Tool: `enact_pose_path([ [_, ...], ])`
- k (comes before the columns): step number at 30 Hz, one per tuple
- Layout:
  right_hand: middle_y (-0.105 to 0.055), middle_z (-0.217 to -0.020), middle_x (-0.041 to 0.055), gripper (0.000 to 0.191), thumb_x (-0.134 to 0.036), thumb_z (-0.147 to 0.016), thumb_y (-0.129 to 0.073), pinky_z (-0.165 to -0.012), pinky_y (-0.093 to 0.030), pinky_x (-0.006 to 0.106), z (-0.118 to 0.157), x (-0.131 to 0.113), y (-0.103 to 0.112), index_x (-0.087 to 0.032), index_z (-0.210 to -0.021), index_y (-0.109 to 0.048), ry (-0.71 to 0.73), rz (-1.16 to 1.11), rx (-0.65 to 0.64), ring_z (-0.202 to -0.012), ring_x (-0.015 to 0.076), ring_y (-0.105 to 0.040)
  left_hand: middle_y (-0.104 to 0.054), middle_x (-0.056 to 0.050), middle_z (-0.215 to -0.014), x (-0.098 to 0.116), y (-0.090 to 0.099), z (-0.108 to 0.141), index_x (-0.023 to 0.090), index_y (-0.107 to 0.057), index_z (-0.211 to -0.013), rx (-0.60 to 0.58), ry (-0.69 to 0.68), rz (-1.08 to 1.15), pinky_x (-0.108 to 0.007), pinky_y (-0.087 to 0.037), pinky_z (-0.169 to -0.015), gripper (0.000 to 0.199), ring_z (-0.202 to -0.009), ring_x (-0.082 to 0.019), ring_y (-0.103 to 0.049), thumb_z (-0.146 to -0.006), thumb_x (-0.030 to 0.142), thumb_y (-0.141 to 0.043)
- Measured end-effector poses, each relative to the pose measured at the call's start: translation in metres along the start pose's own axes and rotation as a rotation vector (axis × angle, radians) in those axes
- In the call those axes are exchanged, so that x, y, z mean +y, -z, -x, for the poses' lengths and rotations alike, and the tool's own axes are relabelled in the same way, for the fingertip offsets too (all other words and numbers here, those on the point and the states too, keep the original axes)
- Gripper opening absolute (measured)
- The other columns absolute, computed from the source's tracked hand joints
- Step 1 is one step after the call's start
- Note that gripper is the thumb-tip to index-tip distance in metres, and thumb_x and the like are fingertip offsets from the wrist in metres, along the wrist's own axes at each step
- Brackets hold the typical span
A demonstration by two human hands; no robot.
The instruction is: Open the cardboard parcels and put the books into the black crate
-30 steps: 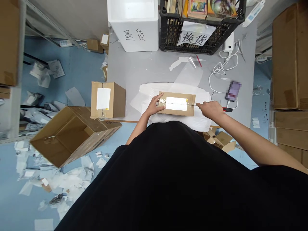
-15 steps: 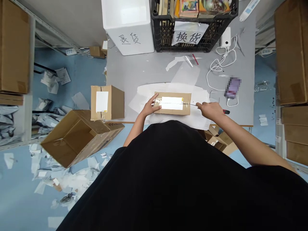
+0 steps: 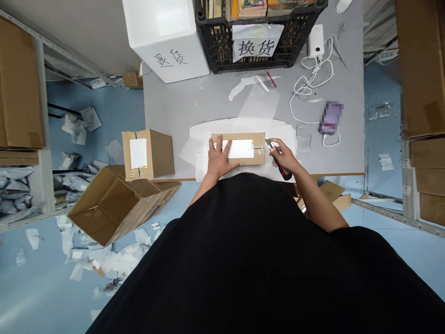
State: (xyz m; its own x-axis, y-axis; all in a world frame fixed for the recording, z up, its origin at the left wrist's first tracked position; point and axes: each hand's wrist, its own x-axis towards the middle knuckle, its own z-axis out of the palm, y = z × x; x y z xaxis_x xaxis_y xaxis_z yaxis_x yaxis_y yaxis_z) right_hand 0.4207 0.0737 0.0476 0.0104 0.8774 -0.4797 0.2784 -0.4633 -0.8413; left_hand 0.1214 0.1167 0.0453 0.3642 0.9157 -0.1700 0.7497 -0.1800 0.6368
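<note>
Hands at a packing table: the left hand (image 3: 220, 157), fingers spread, presses flat on a cardboard carton (image 3: 250, 161) lying between the two hands, its fingertips reaching a white label (image 3: 239, 148). The right hand (image 3: 283, 157) is curled around a black-and-red box cutter (image 3: 283, 172), the blade end pointing at the carton's right end, just beside a strip of clear tape (image 3: 259, 149).

The danger lies in how near the blade sits to the left fingers on the same top face: a slip along the tape could carry it into the left hand. The carton rests on a loose white sheet (image 3: 278, 127), so firm pressure could also make it slide, and a deep stroke could reach whatever is inside.

Ahead of the hands, a black plastic crate (image 3: 288, 60) stands on the grey tabletop (image 3: 181, 102). Compared with half a second earlier, the right hand has drawn in from beyond the carton's end, with the cutter now plain in its fist, and the left hand has moved toward the carton's near edge.
</note>
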Motion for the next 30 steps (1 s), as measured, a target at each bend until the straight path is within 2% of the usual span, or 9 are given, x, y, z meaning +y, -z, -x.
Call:
enact_pose_path([
  [4, -0.06, -0.081, -0.0023, 0.056, -0.052, -0.092, -0.057, -0.046, -0.05, 0.028, 0.001, 0.007, -0.005, -0.028, -0.141, -0.045, 0.001, -0.112, -0.009, -0.047, 0.0102, -0.053, -0.013, -0.014, -0.172, -0.001, 0.003, 0.0, 0.027, -0.039, -0.159, -0.052, 0.011, -0.029, -0.07, -0.026, -0.115, 0.131, -0.152, -0.058, 0.016, -0.05, 0.092, -0.072],
  [9, -0.06, -0.077, -0.0039, 0.058, -0.054, -0.09, -0.06, -0.045, -0.048, 0.027, 0.001, 0.01, -0.006, -0.028, -0.14, -0.048, -0.017, -0.182, -0.034, -0.045, 0.0098, -0.051, -0.012, -0.015, -0.172, 0.002, 0.004, -0.001, 0.026, -0.038, -0.159, -0.06, 0.02, -0.065, -0.069, -0.028, -0.114, 0.134, -0.152, -0.059, 0.014, -0.048, 0.093, -0.071],
  [13, -0.058, -0.073, -0.0052, 0.056, -0.053, -0.09, -0.06, -0.044, -0.046, 0.026, 0.003, 0.01, -0.006, -0.027, -0.139, -0.05, -0.019, -0.156, -0.032, -0.043, 0.0089, -0.048, -0.01, -0.015, -0.173, 0.004, 0.001, -0.001, 0.026, -0.039, -0.159, -0.039, 0.033, -0.081, -0.069, -0.027, -0.114, 0.133, -0.152, -0.058, 0.013, -0.049, 0.091, -0.072],
  [20, -0.055, -0.071, -0.0063, 0.057, -0.05, -0.09, -0.059, -0.042, -0.042, 0.024, 0.01, 0.013, -0.009, -0.028, -0.141, -0.049, -0.022, -0.116, -0.046, -0.042, 0.0085, -0.045, -0.011, -0.012, -0.174, 0.003, 0.001, -0.001, 0.029, -0.037, -0.16, -0.057, 0.063, -0.076, -0.068, -0.036, -0.109, 0.13, -0.153, -0.056, 0.013, -0.051, 0.091, -0.071],
  [30, -0.055, -0.071, -0.0064, 0.061, -0.055, -0.089, -0.061, -0.042, -0.04, 0.023, 0.04, 0.018, -0.009, -0.028, -0.143, -0.048, -0.061, -0.123, -0.116, -0.043, 0.0085, -0.046, -0.01, -0.01, -0.174, 0.0, -0.001, -0.001, 0.03, -0.039, -0.159, -0.036, 0.058, -0.05, -0.07, -0.034, -0.11, 0.132, -0.154, -0.056, 0.009, -0.047, 0.092, -0.073],
])
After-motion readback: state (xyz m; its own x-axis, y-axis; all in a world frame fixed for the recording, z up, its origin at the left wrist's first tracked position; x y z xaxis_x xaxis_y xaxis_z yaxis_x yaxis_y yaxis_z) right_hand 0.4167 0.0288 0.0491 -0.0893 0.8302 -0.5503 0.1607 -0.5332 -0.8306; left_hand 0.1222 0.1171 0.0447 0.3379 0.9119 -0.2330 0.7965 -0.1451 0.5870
